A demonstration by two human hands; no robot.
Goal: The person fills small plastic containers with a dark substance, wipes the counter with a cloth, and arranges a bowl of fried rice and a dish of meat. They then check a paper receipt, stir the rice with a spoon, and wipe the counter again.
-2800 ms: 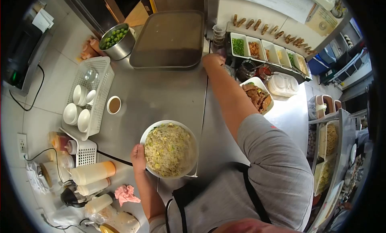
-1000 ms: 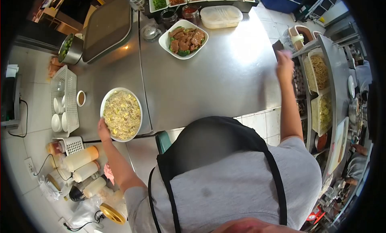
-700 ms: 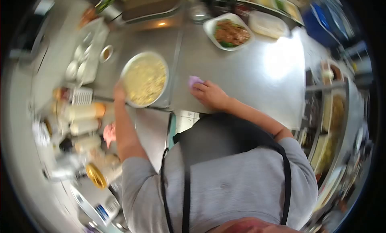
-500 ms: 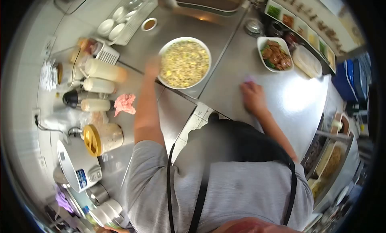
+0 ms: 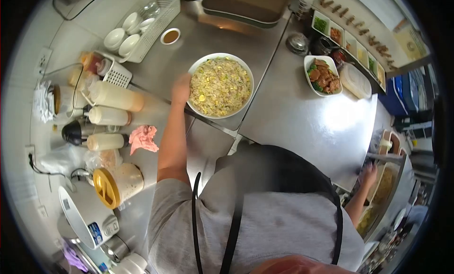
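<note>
My left hand (image 5: 181, 89) is at the left rim of a round white bowl (image 5: 251, 75) full of fried rice (image 5: 220, 87) with egg bits, its fingers closed on the rim. My right hand (image 5: 368, 175) is out past the right edge of the steel table, beside the food containers (image 5: 384, 184). Its fingers are closed, with a small purplish thing at them that is too small to name. A white square bowl (image 5: 307, 61) of glazed meat and greens stands at the right rear.
Squeeze bottles (image 5: 111, 116), a pink cloth (image 5: 144, 138), a yellow-lidded tub (image 5: 107, 188) and a scale (image 5: 78, 212) line the left side. A sauce cup (image 5: 170, 36) and a basket (image 5: 156, 35) of small bowls stand behind. A dark tray (image 5: 246, 4) is at the back.
My right hand has left the tabletop and moved right and toward me, past the table's edge. My left hand stays by the rice bowl's rim. The whole view has shifted slightly.
</note>
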